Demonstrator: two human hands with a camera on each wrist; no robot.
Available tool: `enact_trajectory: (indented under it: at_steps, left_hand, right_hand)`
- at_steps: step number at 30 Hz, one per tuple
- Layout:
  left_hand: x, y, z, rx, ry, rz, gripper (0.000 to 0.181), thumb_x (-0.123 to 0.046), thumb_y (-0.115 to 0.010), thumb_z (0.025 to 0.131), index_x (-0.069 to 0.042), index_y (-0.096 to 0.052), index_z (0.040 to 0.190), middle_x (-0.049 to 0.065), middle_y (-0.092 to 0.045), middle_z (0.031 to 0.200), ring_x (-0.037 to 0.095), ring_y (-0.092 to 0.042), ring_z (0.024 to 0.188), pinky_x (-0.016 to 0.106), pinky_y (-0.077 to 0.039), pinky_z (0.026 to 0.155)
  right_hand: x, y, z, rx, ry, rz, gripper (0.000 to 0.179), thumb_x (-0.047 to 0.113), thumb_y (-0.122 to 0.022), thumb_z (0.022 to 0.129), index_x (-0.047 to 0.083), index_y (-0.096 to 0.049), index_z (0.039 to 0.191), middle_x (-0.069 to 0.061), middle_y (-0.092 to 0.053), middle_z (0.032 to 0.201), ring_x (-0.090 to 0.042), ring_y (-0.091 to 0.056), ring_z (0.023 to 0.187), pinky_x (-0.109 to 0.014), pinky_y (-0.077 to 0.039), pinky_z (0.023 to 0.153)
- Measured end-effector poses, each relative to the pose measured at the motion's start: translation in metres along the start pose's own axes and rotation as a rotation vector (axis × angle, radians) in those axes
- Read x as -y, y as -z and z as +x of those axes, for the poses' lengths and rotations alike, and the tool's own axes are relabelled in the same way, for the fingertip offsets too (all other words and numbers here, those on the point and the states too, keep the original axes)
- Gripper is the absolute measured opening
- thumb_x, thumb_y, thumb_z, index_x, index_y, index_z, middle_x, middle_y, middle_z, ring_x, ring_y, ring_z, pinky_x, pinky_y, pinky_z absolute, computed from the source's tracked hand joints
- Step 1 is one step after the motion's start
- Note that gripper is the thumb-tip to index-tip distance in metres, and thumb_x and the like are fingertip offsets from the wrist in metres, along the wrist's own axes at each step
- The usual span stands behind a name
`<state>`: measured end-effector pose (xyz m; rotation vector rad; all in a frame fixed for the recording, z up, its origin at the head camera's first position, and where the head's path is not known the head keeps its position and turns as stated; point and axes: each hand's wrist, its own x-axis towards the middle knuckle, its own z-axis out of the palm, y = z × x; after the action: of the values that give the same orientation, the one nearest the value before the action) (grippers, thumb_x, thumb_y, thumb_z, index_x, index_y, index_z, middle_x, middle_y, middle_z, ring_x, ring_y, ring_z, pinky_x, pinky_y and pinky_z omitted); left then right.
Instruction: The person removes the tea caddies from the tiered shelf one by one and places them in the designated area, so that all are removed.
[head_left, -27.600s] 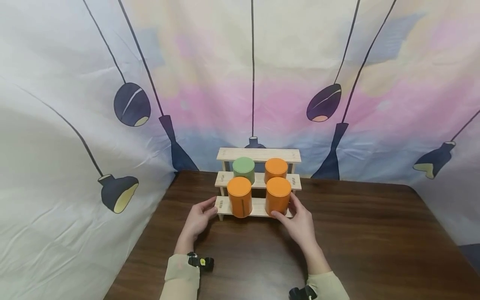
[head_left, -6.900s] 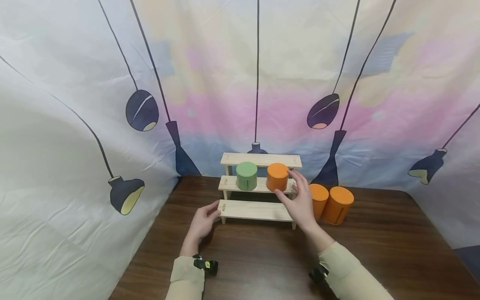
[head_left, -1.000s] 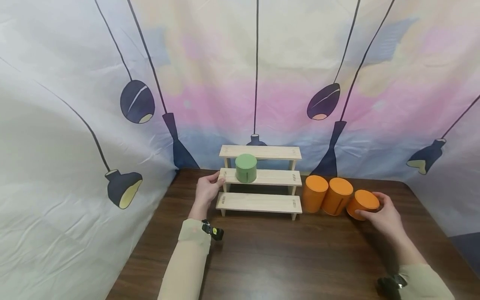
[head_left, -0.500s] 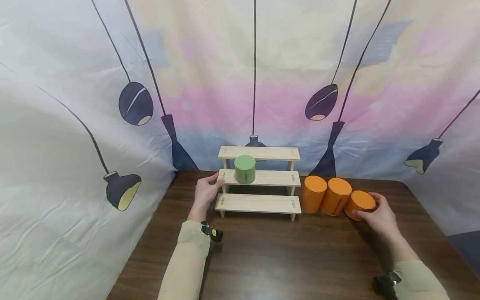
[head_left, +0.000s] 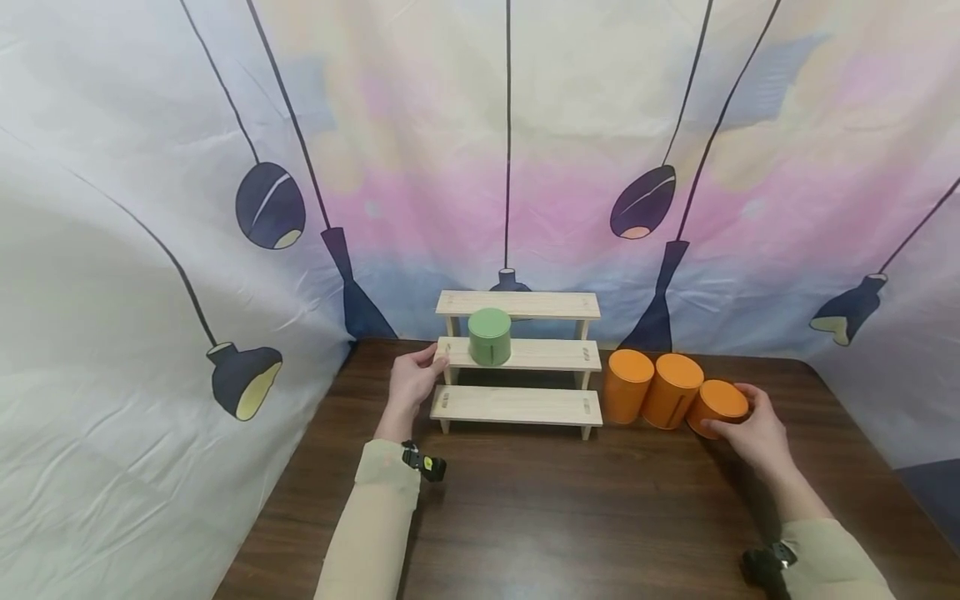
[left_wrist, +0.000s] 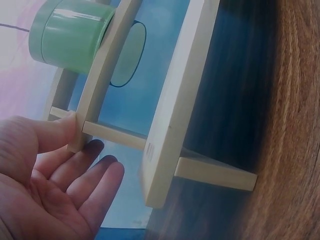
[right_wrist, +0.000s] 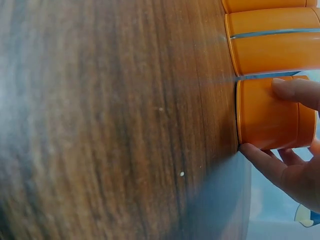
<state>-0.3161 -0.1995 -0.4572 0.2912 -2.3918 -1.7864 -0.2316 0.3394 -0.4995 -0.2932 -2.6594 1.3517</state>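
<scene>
My right hand (head_left: 761,433) grips a short orange tin (head_left: 720,408) that stands on the table. In the right wrist view the thumb lies across the front of this short tin (right_wrist: 267,115), with the fingers on its other side. Two taller orange tins (head_left: 673,392) stand just left of it, in a row right of the wooden three-step rack (head_left: 517,404). My left hand (head_left: 412,383) pinches the left end of the rack's middle step, thumb on top and fingers below, as the left wrist view shows. A green tin (head_left: 490,337) sits on that step, left of its middle.
Brown wood-grain table (head_left: 570,508) lies in front of the rack and tins. Behind rises a fabric backdrop (head_left: 585,167) printed with hanging lamps. The rack's top and bottom steps bear nothing.
Long before, all three orange tins stood on the rack's lower two steps; now they are on the table. In the last second the short tin slid slightly left, closer to its neighbour.
</scene>
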Motion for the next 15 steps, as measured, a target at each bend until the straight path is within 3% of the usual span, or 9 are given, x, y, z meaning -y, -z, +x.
enact_trajectory:
  at_steps: [15]
  left_hand:
    - [0.0005,0.0017,-0.0011,0.024,-0.001,0.009,0.05,-0.018,-0.076,0.102,-0.008,-0.063,0.15,0.021,-0.066,0.143,0.037,-0.064,0.132,0.051,-0.051,0.113]
  right_hand:
    - [0.0,-0.0006,-0.0004,0.016,0.008,-0.026,0.104,0.015,-0.086,0.09,-0.01,-0.016,0.163,-0.044,-0.028,0.16,-0.063,-0.038,0.138,-0.078,-0.037,0.11]
